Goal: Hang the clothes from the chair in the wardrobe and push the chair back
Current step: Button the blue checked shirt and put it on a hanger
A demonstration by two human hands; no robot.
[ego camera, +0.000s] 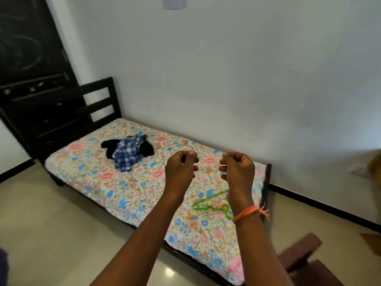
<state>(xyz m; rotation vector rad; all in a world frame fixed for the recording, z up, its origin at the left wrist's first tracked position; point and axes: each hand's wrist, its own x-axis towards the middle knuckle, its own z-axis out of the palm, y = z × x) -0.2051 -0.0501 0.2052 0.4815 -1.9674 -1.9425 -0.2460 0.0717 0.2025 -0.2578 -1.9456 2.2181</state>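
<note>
A small heap of clothes [127,151], a blue checked garment over a black one, lies on the flowered bed sheet [115,188] towards the headboard. A green plastic hanger [210,205] lies on the sheet near the foot, partly hidden behind my right wrist, with a thin metal piece [198,219] beside it. My left hand [181,168] and my right hand [237,168] are raised side by side above the bed, fingers curled inward. I see nothing plainly held in either. A dark red-brown chair [299,252] shows blurred at the lower right.
The bed stands along a white wall, with a dark slatted headboard [99,100] at its far end. A tall dark wooden panel [31,58] fills the upper left. Glossy beige floor [61,234] lies left of the bed. A brown box [375,166] sits at the right edge.
</note>
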